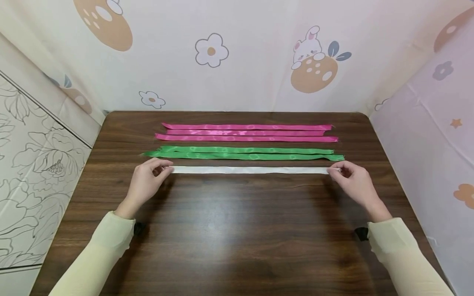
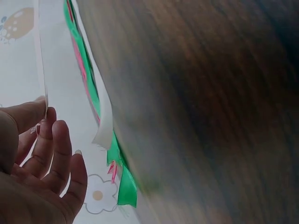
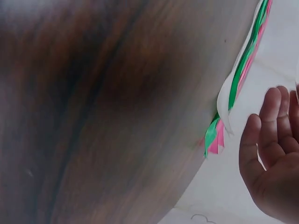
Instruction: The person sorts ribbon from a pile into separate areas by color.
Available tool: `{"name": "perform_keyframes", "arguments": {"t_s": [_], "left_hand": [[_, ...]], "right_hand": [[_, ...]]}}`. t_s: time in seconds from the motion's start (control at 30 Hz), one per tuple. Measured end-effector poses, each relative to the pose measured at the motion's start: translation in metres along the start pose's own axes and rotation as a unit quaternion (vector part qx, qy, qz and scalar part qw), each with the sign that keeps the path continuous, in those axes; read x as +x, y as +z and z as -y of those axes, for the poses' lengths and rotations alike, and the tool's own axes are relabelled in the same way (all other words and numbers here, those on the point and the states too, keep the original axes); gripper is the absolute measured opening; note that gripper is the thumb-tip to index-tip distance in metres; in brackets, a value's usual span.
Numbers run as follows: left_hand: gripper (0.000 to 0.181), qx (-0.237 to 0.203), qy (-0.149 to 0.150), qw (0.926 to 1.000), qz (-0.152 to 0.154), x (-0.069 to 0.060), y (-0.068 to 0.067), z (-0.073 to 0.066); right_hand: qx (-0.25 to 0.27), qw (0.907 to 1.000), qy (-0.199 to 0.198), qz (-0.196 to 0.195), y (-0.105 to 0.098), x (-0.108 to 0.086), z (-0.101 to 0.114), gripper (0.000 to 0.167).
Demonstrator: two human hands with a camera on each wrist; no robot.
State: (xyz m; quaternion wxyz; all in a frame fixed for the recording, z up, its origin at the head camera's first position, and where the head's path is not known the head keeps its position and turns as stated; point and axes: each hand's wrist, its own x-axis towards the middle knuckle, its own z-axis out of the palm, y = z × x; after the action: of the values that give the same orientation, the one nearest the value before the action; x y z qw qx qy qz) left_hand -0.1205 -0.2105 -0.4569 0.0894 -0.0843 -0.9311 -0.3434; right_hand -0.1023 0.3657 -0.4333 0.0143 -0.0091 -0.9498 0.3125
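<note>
A white ribbon (image 1: 244,169) is stretched straight from side to side between the two hands. My left hand (image 1: 146,181) pinches its left end between thumb and fingers. At the opposite end, my right hand (image 1: 353,183) pinches the ribbon too, though that grip is mostly cut off in the right wrist view. The left wrist view shows the held ribbon (image 2: 39,60) raised above the table, apart from a second white ribbon (image 2: 103,112) lying on the wood. From the head, that second ribbon cannot be told apart from the held one.
Beyond the white ribbon, green ribbons (image 1: 244,156) lie side by side on the brown wooden table (image 1: 229,246). Farther back are pink ribbons (image 1: 244,139), roughly parallel to them. A printed curtain (image 1: 252,82) hangs along the table's back edge.
</note>
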Motion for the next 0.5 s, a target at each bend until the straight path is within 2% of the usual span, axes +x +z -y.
{"name": "perform_keyframes", "arguments": {"t_s": [0.17,0.27,0.5], "left_hand": [[0.016,0.015,-0.008,0.9997,0.016,0.0008,0.0029,0.0024],[0.015,0.028,-0.003,0.9993,0.026,0.0011,0.0048,0.0042],[0.014,0.05,-0.002,0.9976,0.048,0.001,0.0106,0.0065]], "right_hand": [[-0.027,0.9987,0.003,0.043,-0.0035,0.0035,-0.004,0.032],[-0.038,0.9973,0.007,0.063,-0.0027,0.0052,-0.0058,0.034],[-0.068,0.995,0.006,0.073,0.0033,0.0073,-0.0082,0.031]]}}
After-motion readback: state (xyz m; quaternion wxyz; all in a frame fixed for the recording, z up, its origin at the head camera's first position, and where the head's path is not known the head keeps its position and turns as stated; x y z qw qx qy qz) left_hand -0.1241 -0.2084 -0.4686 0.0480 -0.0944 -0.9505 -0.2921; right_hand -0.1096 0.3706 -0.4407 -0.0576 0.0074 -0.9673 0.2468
